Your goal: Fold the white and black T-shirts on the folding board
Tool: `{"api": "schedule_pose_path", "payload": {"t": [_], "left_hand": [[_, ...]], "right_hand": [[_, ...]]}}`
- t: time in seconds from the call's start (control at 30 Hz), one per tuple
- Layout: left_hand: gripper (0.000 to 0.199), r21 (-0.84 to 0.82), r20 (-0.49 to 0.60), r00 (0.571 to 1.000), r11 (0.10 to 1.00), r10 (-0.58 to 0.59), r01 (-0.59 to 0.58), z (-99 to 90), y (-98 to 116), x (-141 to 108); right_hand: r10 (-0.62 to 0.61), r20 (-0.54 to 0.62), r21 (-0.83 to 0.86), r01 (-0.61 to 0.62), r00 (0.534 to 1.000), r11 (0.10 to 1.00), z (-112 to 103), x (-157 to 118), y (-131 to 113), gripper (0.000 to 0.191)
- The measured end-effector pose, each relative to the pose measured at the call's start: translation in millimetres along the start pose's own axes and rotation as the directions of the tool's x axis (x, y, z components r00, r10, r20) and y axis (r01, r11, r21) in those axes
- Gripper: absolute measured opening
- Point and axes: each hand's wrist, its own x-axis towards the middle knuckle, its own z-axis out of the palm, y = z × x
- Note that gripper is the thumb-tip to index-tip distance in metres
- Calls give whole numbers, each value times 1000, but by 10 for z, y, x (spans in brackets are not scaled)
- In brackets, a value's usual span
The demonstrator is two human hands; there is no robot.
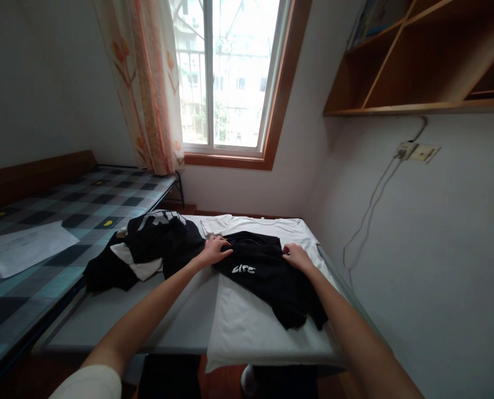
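A black garment (263, 277) with white lettering lies over a white shirt (242, 327) on the table (176, 327). At the garment's upper left edge, my left hand (214, 250) has its fingers closed on the black cloth. My right hand (296, 256) pinches the same garment at its upper right edge. The garment's lower part spreads toward the near right of the table. Left of my left hand, a bunched dark pile of clothes (147, 246) with white patches sits on the table.
A bed with a checked cover (101, 194) stands at the left, with paper sheets (35, 246) on it. Behind the table are a curtain (147, 83) and a window (238, 77). Wooden shelves (421, 61) and a socket with hanging cables (407, 149) are at the right.
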Motion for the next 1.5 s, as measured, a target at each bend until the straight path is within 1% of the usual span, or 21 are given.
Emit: {"api": "schedule_pose_path", "payload": {"t": [0.07, 0.13, 0.2, 0.27, 0.37, 0.47, 0.53, 0.57, 0.67, 0.77, 0.8, 0.87, 0.93, 1.03, 1.13, 1.2, 1.27, 1.33, 1.4, 1.43, 1.5], "left_hand": [[36, -22, 20, 994, 994, 103, -103, 39, 49, 13], [41, -55, 23, 984, 983, 177, -175, 76, 96, 28], [40, -100, 11, 973, 968, 230, -228, 104, 141, 32], [32, -132, -10, 957, 949, 289, -288, 117, 184, 19], [18, -179, -26, 925, 908, 379, -378, 102, 249, -30], [11, -338, 6, 893, 842, 449, -421, 63, 311, -80], [11, -454, 68, 886, 805, 458, -382, 49, 343, -88], [17, -497, 109, 889, 799, 445, -339, 54, 353, -80], [31, -582, 235, 920, 803, 313, -125, 119, 353, -17], [23, -658, 294, 948, 745, 123, 107, 223, 323, 58], [31, -669, 305, 949, 727, 79, 154, 254, 315, 77], [57, -656, 328, 944, 727, 33, 203, 299, 312, 106], [74, -597, 355, 935, 774, 19, 211, 321, 336, 130], [80, -472, 375, 927, 866, 28, 165, 324, 417, 170], [68, -374, 306, 947, 927, 92, 31, 310, 523, 223], [55, -358, 228, 961, 931, 159, -70, 297, 587, 263], [48, -392, 164, 962, 909, 219, -141, 281, 631, 306], [59, -486, 141, 953, 857, 267, -168, 267, 648, 351], [78, -625, 206, 926, 771, 316, -124, 258, 640, 394], [87, -693, 272, 900, 718, 341, -63, 257, 631, 413], [99, -779, 405, 826, 621, 392, 87, 262, 615, 446]], "right_hand": [[-20, -40, 47, 21, 999, 999, -56, -15, -10, 6], [-70, -98, 177, 86, 993, 980, -147, -39, -20, 7], [-132, -149, 353, 177, 980, 919, -259, -87, -27, 8], [-185, -148, 480, 235, 971, 845, -371, -165, -32, 9], [-214, -108, 540, 238, 971, 807, -498, -313, -33, 10], [-195, -88, 538, 211, 977, 816, -537, -436, 2, 21], [-173, -65, 535, 180, 983, 826, -516, -474, 53, 35], [-154, -52, 527, 158, 987, 835, -498, -480, 82, 40], [-92, -19, 489, 90, 996, 868, -446, -466, 157, 45], [-63, -9, 492, 59, 998, 869, -448, -460, 158, 33], [-68, -15, 497, 66, 998, 865, -466, -469, 138, 27], [-100, -48, 510, 110, 994, 853, -524, -506, 75, 16], [-153, -88, 536, 176, 984, 826, -599, -561, -5, 12], [-197, -90, 577, 213, 976, 788, -720, -650, -128, 12], [-199, -60, 604, 195, 978, 773, -837, -716, -233, 13], [-196, -72, 632, 197, 978, 749, -910, -742, -283, 14], [-182, -89, 664, 195, 979, 722, -970, -758, -311, 14], [-151, -92, 698, 172, 984, 695, -1016, -773, -321, 14], [-107, -85, 735, 134, 991, 665, -1050, -794, -326, 14], [-84, -80, 756, 116, 993, 644, -1066, -808, -334, 13], [-52, -71, 799, 88, 996, 595, -1104, -842, -366, 12]]}}
